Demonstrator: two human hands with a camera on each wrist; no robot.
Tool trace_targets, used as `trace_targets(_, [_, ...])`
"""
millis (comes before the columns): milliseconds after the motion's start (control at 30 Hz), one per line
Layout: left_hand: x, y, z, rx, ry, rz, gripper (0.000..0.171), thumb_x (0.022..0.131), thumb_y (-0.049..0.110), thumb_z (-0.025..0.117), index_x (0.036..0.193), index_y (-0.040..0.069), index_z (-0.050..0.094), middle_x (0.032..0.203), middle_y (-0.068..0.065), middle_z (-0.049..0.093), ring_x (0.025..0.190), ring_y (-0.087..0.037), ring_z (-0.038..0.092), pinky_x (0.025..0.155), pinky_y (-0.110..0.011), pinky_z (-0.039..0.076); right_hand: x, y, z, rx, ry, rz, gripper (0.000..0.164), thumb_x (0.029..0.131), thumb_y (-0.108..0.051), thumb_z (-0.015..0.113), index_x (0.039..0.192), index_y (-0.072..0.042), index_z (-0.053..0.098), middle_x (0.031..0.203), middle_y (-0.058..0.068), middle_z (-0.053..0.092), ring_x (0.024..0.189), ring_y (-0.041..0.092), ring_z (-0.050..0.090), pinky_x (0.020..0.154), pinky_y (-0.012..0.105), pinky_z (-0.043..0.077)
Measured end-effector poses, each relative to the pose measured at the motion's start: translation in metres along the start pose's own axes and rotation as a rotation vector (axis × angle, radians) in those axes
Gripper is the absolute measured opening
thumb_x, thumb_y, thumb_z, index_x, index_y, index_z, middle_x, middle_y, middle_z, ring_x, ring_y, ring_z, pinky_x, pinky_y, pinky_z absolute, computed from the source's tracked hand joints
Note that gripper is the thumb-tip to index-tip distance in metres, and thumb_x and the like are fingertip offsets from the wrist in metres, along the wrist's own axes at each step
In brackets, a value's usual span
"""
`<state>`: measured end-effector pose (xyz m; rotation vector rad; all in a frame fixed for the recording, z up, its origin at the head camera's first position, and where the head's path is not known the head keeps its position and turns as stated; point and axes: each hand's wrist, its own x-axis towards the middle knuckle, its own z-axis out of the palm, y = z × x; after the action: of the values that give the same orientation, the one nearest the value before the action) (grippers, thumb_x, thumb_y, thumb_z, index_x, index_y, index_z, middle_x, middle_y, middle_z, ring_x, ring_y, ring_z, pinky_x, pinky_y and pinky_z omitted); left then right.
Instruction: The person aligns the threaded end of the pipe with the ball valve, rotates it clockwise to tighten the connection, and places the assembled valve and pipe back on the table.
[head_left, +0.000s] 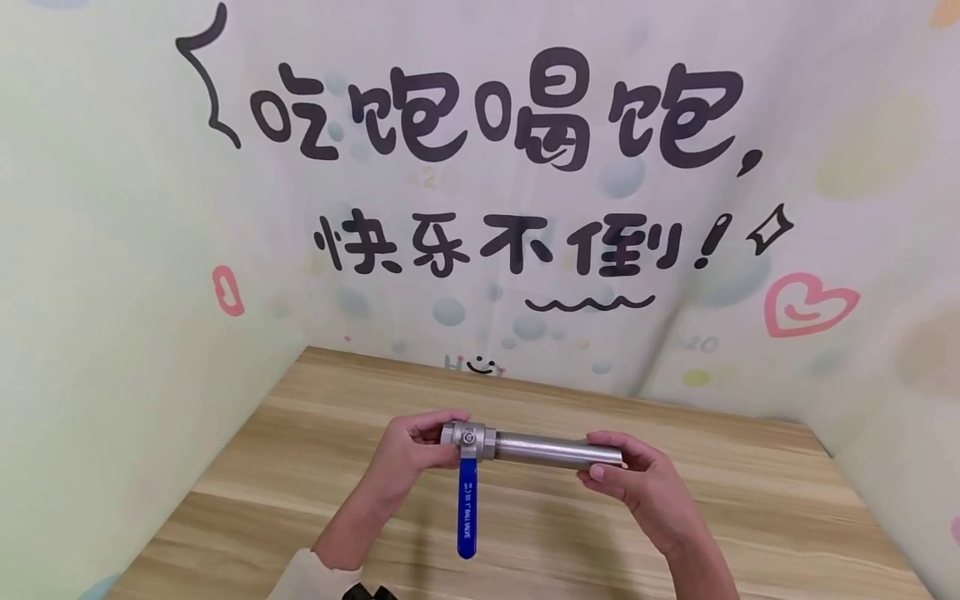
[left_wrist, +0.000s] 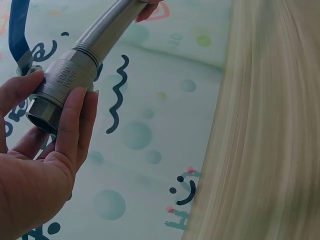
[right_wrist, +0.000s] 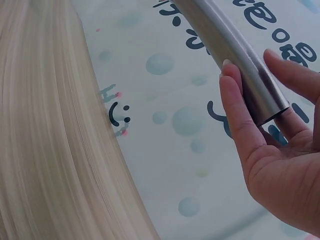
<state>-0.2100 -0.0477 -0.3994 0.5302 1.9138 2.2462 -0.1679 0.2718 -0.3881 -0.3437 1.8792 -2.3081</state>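
Observation:
A steel ball valve (head_left: 469,438) with a blue lever handle (head_left: 467,508) is joined to a smooth metal pipe (head_left: 551,450), held level above the table in the head view. My left hand (head_left: 405,458) grips the valve body at its left end, thumb in front and fingers behind. In the left wrist view the valve's open hexagonal end (left_wrist: 45,114) faces my palm, and thread shows where the pipe (left_wrist: 107,30) enters. My right hand (head_left: 648,483) holds the pipe's free end between thumb and fingers. The right wrist view shows that pipe end (right_wrist: 272,115) uncovered.
Below the hands lies a wood-grain table (head_left: 315,467). A pale printed backdrop (head_left: 480,333) with dark lettering and drawings rises behind it and along both sides. Part of a black object (head_left: 369,592) shows beside the left sleeve (head_left: 315,575) at the bottom edge.

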Motion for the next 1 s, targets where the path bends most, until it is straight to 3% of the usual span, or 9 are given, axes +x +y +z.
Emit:
trace_targets(100, [-0.0011,-0.0005,-0.0004,0.003,0.003,-0.003,0.043,0.078,-0.003,0.072,0.119,-0.011,0.062,0.104,-0.014,0.066,0.087,-0.020,0.065,0.073,-0.033,0.060,-0.0009,0.0008,-0.0002,-0.001,-0.017,-0.017,0.032,0.088,0.008,0.060,0.116,-0.005,0.066,0.103,0.009,0.062,0.091,0.024,0.071,0.088,0.036,0.056])
trace_targets(367, [0.0008,-0.0001,-0.0004,0.000,-0.010,0.010,0.042,0.078,-0.004,0.071,0.119,-0.011,0.062,0.105,-0.015,0.066,0.086,-0.020,0.066,0.073,-0.034,0.060,0.0008,0.0031,-0.0009,-0.049,0.040,-0.001,0.025,0.092,0.001,0.060,0.112,-0.011,0.069,0.100,0.007,0.062,0.083,0.019,0.070,0.085,0.036,0.058])
trace_targets(600, [-0.0008,0.0005,-0.0009,-0.009,-0.007,0.013,0.044,0.078,-0.004,0.071,0.119,-0.013,0.061,0.104,-0.015,0.066,0.085,-0.019,0.066,0.073,-0.034,0.060,0.0023,0.0034,-0.0001,-0.053,0.056,0.020,0.023,0.092,0.000,0.061,0.113,-0.008,0.068,0.100,0.007,0.061,0.082,0.020,0.071,0.085,0.036,0.058])
trace_targets(1000, [-0.0021,0.0027,-0.0025,0.012,-0.014,0.018,0.044,0.079,-0.003,0.072,0.120,-0.013,0.060,0.105,-0.016,0.065,0.086,-0.019,0.065,0.072,-0.031,0.060,0.0007,0.0030,0.0002,-0.008,0.005,0.000,0.033,0.088,0.009,0.060,0.114,-0.009,0.068,0.100,0.006,0.063,0.087,0.021,0.071,0.086,0.036,0.057])
